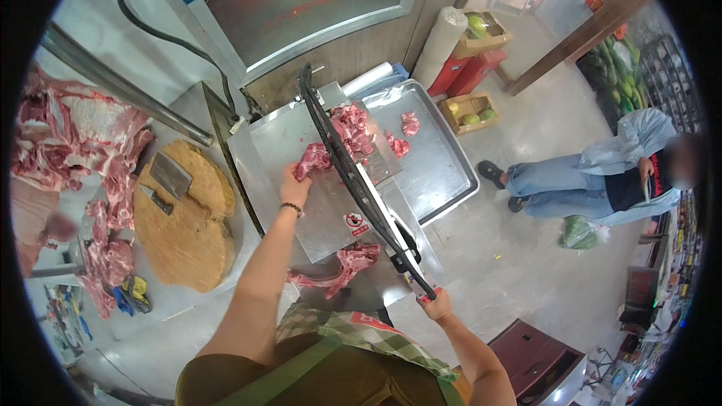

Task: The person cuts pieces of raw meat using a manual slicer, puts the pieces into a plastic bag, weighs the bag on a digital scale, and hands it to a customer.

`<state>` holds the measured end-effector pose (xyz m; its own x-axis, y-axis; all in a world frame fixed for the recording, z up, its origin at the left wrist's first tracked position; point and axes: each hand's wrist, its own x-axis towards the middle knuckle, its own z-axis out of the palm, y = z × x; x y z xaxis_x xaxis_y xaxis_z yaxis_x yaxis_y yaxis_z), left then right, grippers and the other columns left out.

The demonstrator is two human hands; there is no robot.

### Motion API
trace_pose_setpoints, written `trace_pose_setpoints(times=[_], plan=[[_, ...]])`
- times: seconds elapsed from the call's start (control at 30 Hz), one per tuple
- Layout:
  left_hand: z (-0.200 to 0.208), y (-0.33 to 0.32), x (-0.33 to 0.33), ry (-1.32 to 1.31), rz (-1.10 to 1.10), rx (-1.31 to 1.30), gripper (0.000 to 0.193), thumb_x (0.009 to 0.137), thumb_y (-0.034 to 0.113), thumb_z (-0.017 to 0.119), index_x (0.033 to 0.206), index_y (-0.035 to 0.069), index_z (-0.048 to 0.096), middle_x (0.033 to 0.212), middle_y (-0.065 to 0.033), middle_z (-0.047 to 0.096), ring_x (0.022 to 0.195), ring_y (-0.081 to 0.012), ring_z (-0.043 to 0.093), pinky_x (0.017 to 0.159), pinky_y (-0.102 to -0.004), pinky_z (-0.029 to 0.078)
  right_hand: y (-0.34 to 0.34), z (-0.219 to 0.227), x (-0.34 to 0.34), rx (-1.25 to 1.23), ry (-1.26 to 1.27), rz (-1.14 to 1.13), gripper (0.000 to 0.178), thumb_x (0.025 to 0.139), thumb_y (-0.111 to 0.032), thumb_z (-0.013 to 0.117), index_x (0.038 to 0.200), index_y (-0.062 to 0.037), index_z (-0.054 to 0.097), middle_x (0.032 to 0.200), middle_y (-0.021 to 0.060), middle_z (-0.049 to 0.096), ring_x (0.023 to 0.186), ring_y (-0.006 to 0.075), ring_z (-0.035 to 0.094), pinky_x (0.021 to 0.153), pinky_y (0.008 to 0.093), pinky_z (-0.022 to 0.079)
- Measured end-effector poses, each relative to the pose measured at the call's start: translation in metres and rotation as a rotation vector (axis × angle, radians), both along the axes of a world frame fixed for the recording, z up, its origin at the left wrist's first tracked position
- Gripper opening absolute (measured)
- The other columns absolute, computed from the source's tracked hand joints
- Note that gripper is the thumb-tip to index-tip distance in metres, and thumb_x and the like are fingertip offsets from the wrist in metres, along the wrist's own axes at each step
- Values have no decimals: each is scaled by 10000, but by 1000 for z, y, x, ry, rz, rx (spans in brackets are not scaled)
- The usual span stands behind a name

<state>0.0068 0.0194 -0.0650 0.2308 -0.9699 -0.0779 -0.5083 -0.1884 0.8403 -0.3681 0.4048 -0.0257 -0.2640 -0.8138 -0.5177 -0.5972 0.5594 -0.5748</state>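
Note:
My left hand, with a dark bead bracelet at its wrist, is closed on the end of a piece of bone-in meat. That piece lies on a metal cutting table beside the long black lever arm of a bone cutter. My right hand is wrapped round the handle at the arm's near end. Cut meat chunks sit past the arm, and a few lie in a metal tray. A longer bony cut rests near my apron.
To the left, a round wooden chopping block carries a cleaver and a small knife. Large meat slabs lie beyond it. A person in jeans stands at the right near a green bag. Fruit boxes stand at the back.

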Motion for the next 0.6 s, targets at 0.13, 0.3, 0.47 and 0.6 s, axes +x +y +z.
trace_pose_setpoints(times=[0.13,0.3,0.47,0.6], plan=[[46,-13,23,-398,-176,17,287,961,260,557,1190,87,577,1048,-205,646,962,-405,650,819,-494,526,7,24,1,-26,-67,-93,300,682,-227,835,747,-19,629,677,151,655,647,312,660,617,408,514],[41,-19,49,-612,-272,192,261,996,266,508,1077,31,586,1090,-225,643,934,-413,656,786,-506,533,-16,101,14,53,-170,-212,226,726,-144,793,760,-10,614,629,74,626,556,194,612,546,357,490],[65,-19,53,-564,-374,72,218,989,216,497,1053,18,562,1067,-217,640,922,-397,660,779,-489,536,-52,208,37,134,-230,-237,131,769,-90,725,778,-18,616,605,21,591,491,124,576,460,302,451],[73,-31,55,-508,-478,-80,196,975,183,509,1070,15,547,1032,-199,634,925,-393,651,788,-477,536,-81,278,51,175,-246,-239,111,784,-74,704,774,-5,618,613,40,597,474,135,580,445,302,455]])
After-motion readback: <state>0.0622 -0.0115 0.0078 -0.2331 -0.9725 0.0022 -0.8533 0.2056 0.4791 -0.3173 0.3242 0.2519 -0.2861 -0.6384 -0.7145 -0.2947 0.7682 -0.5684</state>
